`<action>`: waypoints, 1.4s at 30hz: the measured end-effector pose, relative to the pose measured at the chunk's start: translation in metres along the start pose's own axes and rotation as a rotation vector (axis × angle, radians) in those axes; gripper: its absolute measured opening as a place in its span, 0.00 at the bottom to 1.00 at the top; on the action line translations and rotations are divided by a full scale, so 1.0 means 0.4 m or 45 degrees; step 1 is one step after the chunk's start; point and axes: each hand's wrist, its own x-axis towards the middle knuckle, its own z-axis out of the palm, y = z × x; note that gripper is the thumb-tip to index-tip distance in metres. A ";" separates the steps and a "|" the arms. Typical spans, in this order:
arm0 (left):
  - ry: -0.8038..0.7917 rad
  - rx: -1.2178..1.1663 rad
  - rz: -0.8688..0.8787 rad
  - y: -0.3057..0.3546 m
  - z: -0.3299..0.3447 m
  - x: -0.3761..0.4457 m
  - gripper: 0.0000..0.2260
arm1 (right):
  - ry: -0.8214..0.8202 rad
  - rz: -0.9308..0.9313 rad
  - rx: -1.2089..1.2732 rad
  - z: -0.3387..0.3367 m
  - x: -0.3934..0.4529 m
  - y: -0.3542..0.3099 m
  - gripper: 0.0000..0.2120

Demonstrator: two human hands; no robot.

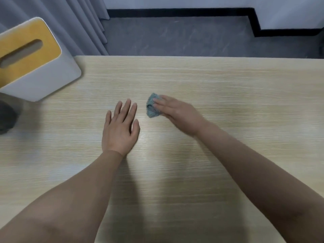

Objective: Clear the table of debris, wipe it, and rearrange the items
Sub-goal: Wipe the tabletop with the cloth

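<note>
Cloth: our blue-grey cloth (152,106) lies bunched mid-table (228,88).
Right hand: our right hand (177,114) presses on it, fingers fairly straight.
Left hand: our left hand (121,128) rests flat, fingers spread, just beside the cloth.
Tissue box: white and yellow tissue box (33,62), far left corner.

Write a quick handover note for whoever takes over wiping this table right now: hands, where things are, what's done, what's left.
Left hand: flat on the table, fingers straight, holding nothing.
Right hand: pressing the blue-grey cloth onto the table just right of the left hand; fingers lie over the cloth, no curled grip seen.
Tissue box, white with a yellow top, sits at the far left corner; a dark object is cut off at the left edge, unclear what it is.
Done: no debris shows on the visible tabletop.
Left: finish wiping, then rearrange the items.
</note>
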 end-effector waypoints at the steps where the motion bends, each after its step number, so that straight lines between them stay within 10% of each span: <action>1: 0.001 -0.005 0.000 0.000 0.000 0.000 0.26 | 0.004 0.049 -0.004 -0.013 0.014 0.030 0.19; 8: 0.014 -0.022 -0.011 -0.001 -0.001 0.000 0.26 | 0.451 0.852 0.083 -0.042 0.131 0.092 0.18; 14: 0.020 -0.019 0.013 -0.004 0.002 0.002 0.25 | 0.054 0.260 0.078 -0.033 0.160 0.057 0.19; 21: 0.035 -0.042 0.016 -0.002 0.001 0.004 0.25 | 0.535 1.005 0.006 -0.087 0.185 0.182 0.19; 28: 0.028 -0.008 0.019 -0.006 0.006 0.005 0.25 | -0.011 0.157 0.076 -0.036 0.199 0.064 0.19; 35: 0.029 -0.011 0.013 -0.003 0.003 0.005 0.26 | 0.446 0.887 0.008 -0.096 0.163 0.180 0.18; 42: 0.032 -0.025 0.019 -0.005 0.004 0.004 0.26 | 0.033 0.053 0.035 0.015 0.136 0.031 0.20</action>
